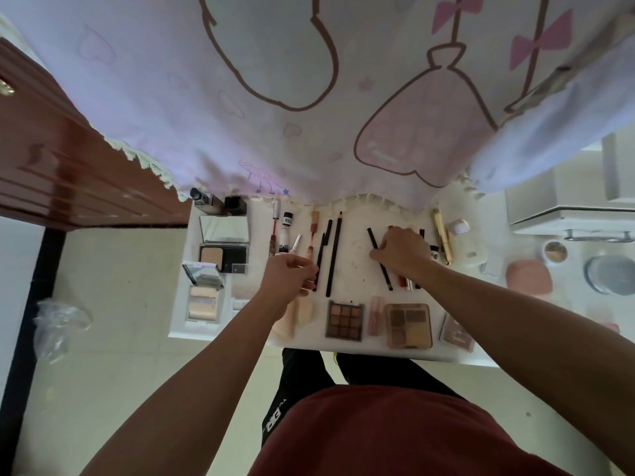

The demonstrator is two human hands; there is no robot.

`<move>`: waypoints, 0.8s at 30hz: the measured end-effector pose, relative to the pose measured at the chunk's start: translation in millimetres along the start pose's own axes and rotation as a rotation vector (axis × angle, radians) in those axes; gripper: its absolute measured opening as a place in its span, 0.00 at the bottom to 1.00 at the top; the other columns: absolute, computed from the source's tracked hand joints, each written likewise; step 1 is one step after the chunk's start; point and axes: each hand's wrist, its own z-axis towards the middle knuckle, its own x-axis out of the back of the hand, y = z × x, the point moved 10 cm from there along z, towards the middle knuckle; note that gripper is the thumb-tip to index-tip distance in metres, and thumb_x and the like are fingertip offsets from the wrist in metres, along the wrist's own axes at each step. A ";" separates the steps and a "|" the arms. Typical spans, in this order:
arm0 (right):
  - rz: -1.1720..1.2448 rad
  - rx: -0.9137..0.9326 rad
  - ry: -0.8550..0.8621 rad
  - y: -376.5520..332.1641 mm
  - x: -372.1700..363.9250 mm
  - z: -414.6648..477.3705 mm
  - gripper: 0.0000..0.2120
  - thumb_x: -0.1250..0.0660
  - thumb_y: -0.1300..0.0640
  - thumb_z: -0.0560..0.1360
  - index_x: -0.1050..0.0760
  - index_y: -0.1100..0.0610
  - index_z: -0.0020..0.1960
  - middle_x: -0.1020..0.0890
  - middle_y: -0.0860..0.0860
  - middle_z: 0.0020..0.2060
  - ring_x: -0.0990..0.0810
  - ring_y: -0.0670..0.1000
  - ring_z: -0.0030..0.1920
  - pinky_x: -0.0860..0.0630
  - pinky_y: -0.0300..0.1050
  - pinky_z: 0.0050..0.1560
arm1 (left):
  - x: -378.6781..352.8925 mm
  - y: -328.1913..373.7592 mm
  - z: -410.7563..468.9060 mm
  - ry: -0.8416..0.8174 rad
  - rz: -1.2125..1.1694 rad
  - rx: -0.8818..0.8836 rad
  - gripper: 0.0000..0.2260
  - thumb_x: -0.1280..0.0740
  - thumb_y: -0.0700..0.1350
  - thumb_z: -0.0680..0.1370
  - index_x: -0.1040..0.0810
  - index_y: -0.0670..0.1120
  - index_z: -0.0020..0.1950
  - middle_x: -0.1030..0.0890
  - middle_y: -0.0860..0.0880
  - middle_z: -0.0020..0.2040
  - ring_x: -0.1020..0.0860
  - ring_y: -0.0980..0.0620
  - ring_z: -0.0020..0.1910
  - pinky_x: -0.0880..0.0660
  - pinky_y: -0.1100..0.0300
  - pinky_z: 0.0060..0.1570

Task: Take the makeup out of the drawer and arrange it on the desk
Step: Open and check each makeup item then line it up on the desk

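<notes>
Makeup lies spread on a white desk (354, 266). My left hand (290, 274) pinches the lower end of a thin black pencil (320, 255), beside a longer black pencil (334, 255). My right hand (400, 250) rests closed over a slanted black pencil (379, 257) and a bundle of lip pencils (407, 281). Along the near edge lie a nine-pan eyeshadow palette (344, 320), a beige palette (409, 324) and a pink tube (375, 316). Open powder compacts (223, 247) sit at the left, a gold tube (442, 240) at the right.
A pink-and-white printed cloth (309, 97) hangs over the far side of the desk. A dark wooden cabinet (51, 159) stands at the left. A pink puff (529, 278), small jars (555, 252) and a grey drawer unit (567, 207) lie at the right. A plastic bag (58, 321) is on the floor.
</notes>
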 end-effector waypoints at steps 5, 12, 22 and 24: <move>0.390 0.102 -0.059 -24.7 17.8 -17.0 0.09 0.31 0.52 0.74 0.20 0.57 0.40 0.17 0.49 0.35 0.18 0.52 0.39 0.23 0.46 0.41 | 5.1 20.9 -0.8 -0.001 -0.011 -0.043 0.05 0.30 0.39 0.76 0.20 0.40 0.51 0.17 0.43 0.42 0.20 0.50 0.35 0.23 0.64 0.31; 0.911 0.180 -0.446 -70.3 17.9 -68.5 0.10 0.41 0.60 0.82 0.23 0.64 0.55 0.27 0.51 0.31 0.32 0.46 0.25 0.36 0.38 0.25 | -1.9 58.2 -10.1 -0.053 -0.114 -0.130 0.07 0.31 0.45 0.77 0.19 0.41 0.48 0.19 0.44 0.37 0.23 0.51 0.32 0.24 0.58 0.35; 0.917 0.179 -0.541 -71.3 18.5 -89.6 0.14 0.43 0.55 0.84 0.22 0.61 0.57 0.34 0.49 0.29 0.40 0.45 0.27 0.43 0.38 0.26 | -9.3 73.5 -21.8 -0.132 -0.292 -0.142 0.04 0.34 0.38 0.78 0.20 0.38 0.46 0.20 0.46 0.34 0.25 0.52 0.30 0.25 0.62 0.32; 0.916 0.208 -0.492 -72.4 22.6 -92.0 0.14 0.44 0.55 0.84 0.22 0.62 0.56 0.36 0.49 0.28 0.41 0.46 0.25 0.43 0.38 0.25 | -8.5 73.4 -22.7 -0.129 -0.306 -0.137 0.04 0.34 0.38 0.79 0.21 0.39 0.47 0.19 0.46 0.34 0.25 0.52 0.29 0.25 0.62 0.32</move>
